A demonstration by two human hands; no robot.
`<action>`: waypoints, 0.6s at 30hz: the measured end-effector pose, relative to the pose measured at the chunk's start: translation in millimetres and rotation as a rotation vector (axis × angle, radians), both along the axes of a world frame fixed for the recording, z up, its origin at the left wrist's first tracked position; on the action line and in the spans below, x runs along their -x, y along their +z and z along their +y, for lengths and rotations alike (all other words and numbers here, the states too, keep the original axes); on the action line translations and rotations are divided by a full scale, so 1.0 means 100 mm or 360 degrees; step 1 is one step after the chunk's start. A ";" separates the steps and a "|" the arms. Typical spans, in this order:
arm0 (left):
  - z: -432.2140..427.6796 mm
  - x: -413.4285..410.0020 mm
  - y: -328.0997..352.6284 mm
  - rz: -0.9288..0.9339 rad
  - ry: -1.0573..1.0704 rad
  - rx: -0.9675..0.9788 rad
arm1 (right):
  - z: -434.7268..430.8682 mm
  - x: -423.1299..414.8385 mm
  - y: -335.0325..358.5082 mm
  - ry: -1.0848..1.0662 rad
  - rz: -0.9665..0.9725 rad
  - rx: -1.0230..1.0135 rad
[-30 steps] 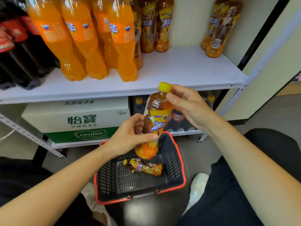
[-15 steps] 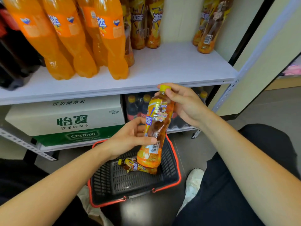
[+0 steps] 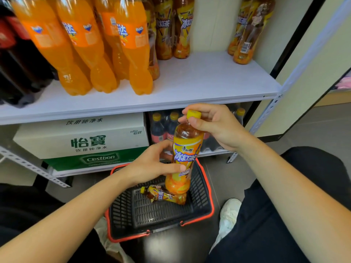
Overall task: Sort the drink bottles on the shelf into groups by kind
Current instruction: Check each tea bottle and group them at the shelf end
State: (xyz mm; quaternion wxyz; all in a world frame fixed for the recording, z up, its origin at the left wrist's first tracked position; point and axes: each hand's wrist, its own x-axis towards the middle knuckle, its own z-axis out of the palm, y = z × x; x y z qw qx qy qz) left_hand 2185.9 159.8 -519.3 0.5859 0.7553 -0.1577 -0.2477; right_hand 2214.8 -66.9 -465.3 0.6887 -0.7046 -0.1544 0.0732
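I hold an iced tea bottle [image 3: 185, 154] with a yellow cap upright above the basket [image 3: 207, 211]. My left hand [image 3: 152, 164] grips its middle and my right hand [image 3: 212, 124] grips its neck and cap. A second iced tea bottle [image 3: 163, 195] lies on its side in the basket. On the white shelf [image 3: 205, 80] stand several orange soda bottles [image 3: 133, 46], iced tea bottles [image 3: 171, 29] behind them, two more iced tea bottles [image 3: 247, 33] at the right, and dark cola bottles [image 3: 17, 63] at the left.
The black basket with a red rim sits on the floor between my legs. Below the shelf are a white and green water carton [image 3: 83, 141] and a pack of dark bottles [image 3: 163, 126]. A metal upright [image 3: 269, 109] borders the shelf's right end.
The bottle has turned between my hands, its label now facing me, and it stands more upright. The view has shifted slightly downward.
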 end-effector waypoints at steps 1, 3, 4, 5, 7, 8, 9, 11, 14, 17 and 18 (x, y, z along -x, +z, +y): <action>-0.02 0.01 -0.02 0.0069 -0.0002 0.0073 | 0.01 0.02 0.01 0.0031 -0.0050 0.0014; -0.05 0.02 -0.08 0.0110 0.0016 0.0189 | 0.03 0.07 0.02 0.0101 -0.0133 -0.0001; -0.06 0.02 -0.11 0.0081 0.0023 0.0226 | 0.03 0.09 0.03 0.0128 -0.0152 -0.0022; -0.06 0.00 -0.13 0.0025 0.0019 0.0257 | 0.04 0.11 0.03 0.0148 -0.0164 -0.0039; -0.04 -0.04 -0.17 -0.0099 0.0007 0.0289 | 0.04 0.15 0.05 0.0189 -0.0197 -0.0026; -0.03 -0.06 -0.18 -0.0155 0.0019 0.0286 | 0.03 0.15 0.07 0.0206 -0.0223 0.0017; -0.01 -0.08 -0.19 -0.0216 0.0044 0.0273 | 0.02 0.15 0.08 0.0206 -0.0262 0.0091; 0.01 -0.12 -0.21 -0.0364 0.0125 0.0212 | -0.01 0.15 0.10 0.0121 -0.0381 0.0301; 0.06 -0.15 -0.25 -0.0594 0.0292 0.0059 | -0.07 0.14 0.09 -0.0046 -0.0420 0.0452; 0.10 -0.18 -0.27 -0.0813 0.0432 -0.0079 | -0.06 0.16 0.06 -0.0070 -0.0410 0.0447; 0.11 -0.19 -0.26 -0.0883 0.0466 -0.0123 | -0.05 0.17 0.05 -0.0077 -0.0429 0.0448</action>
